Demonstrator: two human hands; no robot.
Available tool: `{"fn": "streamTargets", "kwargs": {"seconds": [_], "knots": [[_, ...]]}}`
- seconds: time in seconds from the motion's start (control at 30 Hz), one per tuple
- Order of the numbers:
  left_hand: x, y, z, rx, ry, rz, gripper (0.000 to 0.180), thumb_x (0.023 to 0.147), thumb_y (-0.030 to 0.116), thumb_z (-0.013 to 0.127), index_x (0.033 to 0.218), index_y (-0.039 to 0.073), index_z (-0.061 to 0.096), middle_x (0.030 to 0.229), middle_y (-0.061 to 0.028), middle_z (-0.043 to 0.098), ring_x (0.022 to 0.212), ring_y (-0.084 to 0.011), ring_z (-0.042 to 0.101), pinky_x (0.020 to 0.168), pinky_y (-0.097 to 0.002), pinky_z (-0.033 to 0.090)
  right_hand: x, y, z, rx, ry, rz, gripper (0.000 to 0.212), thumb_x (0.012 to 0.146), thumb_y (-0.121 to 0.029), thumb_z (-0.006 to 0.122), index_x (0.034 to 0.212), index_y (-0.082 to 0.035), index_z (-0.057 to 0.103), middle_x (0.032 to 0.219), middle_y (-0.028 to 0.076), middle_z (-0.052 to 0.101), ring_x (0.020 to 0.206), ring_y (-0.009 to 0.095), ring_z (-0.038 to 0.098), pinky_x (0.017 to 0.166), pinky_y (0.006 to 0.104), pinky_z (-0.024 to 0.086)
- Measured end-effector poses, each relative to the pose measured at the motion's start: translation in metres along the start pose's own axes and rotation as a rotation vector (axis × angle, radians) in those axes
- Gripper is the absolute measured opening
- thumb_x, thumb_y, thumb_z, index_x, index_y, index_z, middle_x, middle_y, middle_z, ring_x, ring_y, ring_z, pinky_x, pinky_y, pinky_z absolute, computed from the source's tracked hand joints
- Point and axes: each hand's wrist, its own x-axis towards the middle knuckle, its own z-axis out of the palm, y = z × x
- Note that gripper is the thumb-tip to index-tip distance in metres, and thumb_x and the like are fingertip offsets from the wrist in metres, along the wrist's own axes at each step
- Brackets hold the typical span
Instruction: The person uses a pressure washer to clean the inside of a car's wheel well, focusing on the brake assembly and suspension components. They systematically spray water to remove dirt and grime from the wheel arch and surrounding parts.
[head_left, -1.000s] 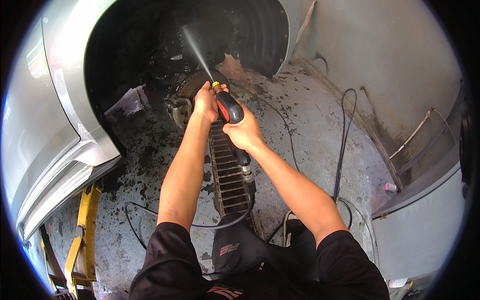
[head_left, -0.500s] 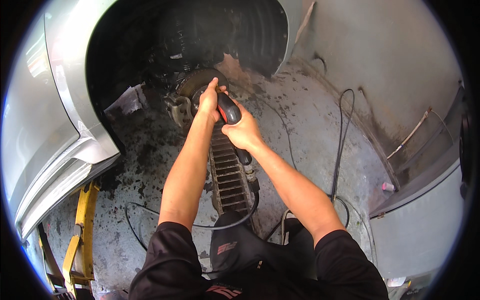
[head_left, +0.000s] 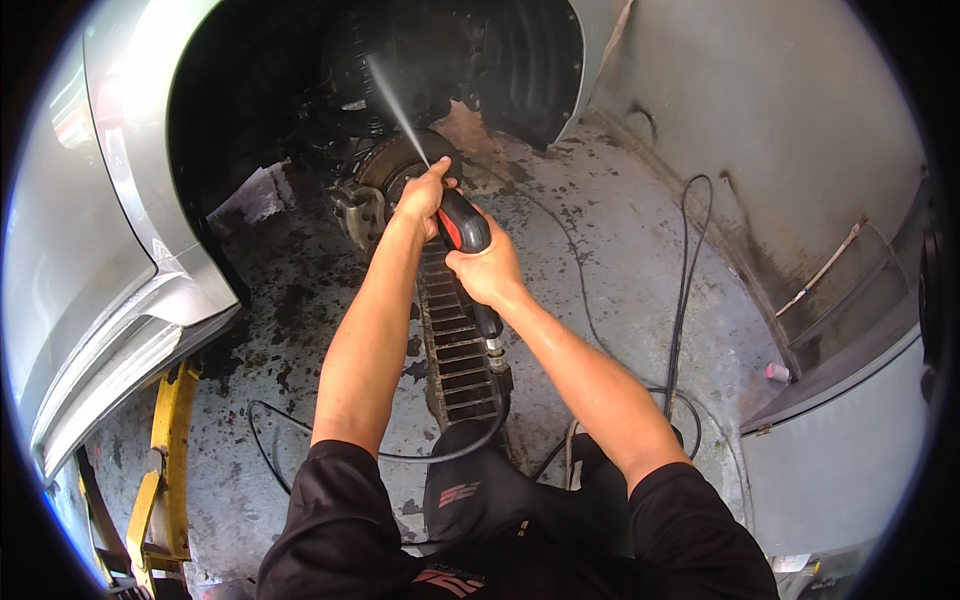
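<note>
A black and red pressure washer spray gun [head_left: 466, 222] is gripped by both hands at mid-frame. My left hand [head_left: 424, 198] is closed round its front end, thumb lying forward along it. My right hand [head_left: 488, 262] wraps the rear grip; where the trigger finger sits is hidden. From the front end a thin white jet [head_left: 396, 105] shoots up and left into the dark wheel arch [head_left: 250, 90]. Just beyond my left hand stand the bare brake disc [head_left: 392, 158] and its dirty caliper [head_left: 357, 213]. A black hose [head_left: 440, 458] leads off the gun's lower end.
Silver car bodywork [head_left: 125, 190] curves along the left, above a yellow metal lift arm [head_left: 172, 440]. A slotted drain grate [head_left: 455, 350] runs through the stained floor. Looped hose [head_left: 685, 290] lies right, before a grey wall [head_left: 780, 130]. A pink can [head_left: 777, 373] lies near it.
A distinct white jet now shows from the gun, where only faint mist hung in the arch before. Both hands and the gun have shifted very slightly right.
</note>
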Motion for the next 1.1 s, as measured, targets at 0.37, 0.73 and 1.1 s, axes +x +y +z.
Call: {"fn": "streamTargets", "kwargs": {"seconds": [0.37,0.73,1.1], "knots": [[-0.001,-0.004,-0.002,-0.001,-0.157,-0.045,0.033,0.104,0.033,0.048,0.093,0.002,0.050,0.085,-0.0225,0.066,0.074,-0.0364,0.071,0.068,-0.0493,0.064,-0.002,0.011,-0.006,0.033,-0.031,0.063,0.071,0.075,-0.005,0.071,0.143,-0.011,0.053,0.110,0.010,0.071,0.098,0.020,0.070,0.089,0.0335,0.054],[-0.013,-0.008,0.006,-0.074,-0.240,-0.056,0.035,0.105,0.037,0.046,0.093,0.004,0.049,0.089,-0.0287,0.070,0.084,-0.0401,0.072,0.079,-0.0552,0.062,-0.012,-0.012,-0.019,0.220,-0.054,0.247,0.057,0.077,0.006,0.065,0.131,-0.010,0.059,0.070,0.001,0.060,0.052,0.009,0.057,0.045,0.0271,0.048],[-0.011,-0.015,0.001,-0.251,-0.375,-0.022,0.063,0.108,0.055,0.024,0.106,0.003,0.060,0.098,-0.0179,0.071,0.087,-0.0309,0.067,0.086,-0.0449,0.057,-0.002,0.002,-0.022,0.118,-0.037,0.009,0.033,0.071,0.008,0.068,0.102,-0.003,0.063,0.082,-0.002,0.063,0.070,0.008,0.058,0.061,0.0268,0.049]]}}
